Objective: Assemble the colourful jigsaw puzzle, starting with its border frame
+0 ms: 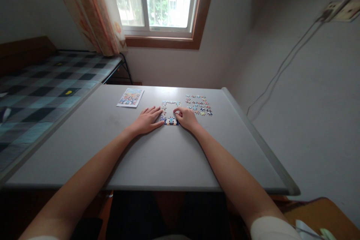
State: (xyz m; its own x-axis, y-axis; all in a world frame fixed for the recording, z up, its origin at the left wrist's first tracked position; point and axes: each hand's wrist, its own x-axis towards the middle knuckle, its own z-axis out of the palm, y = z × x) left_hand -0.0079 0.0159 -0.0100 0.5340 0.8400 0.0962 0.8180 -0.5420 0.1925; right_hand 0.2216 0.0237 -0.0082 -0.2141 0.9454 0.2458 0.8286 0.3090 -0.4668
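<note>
A partly joined jigsaw puzzle (171, 121) lies on the grey table, its frame of pieces surrounding a bare middle. My left hand (146, 120) rests flat with fingers spread, its fingertips touching the puzzle's left edge. Over the right side of the puzzle is my right hand (186, 117), thumb and forefinger pinched together above the inner edge. Whatever sits between those fingertips is too small to make out. Loose puzzle pieces (198, 103) are spread to the right of my right hand. A colourful picture sheet (131, 98) lies flat beyond my left hand.
The grey table (168, 157) has a raised rim on its right side (253, 138). A bed with a checked cover (56, 78) stands at the left. Behind are a window (165, 3) and a curtain (92, 11). A cable (281, 67) hangs along the right wall.
</note>
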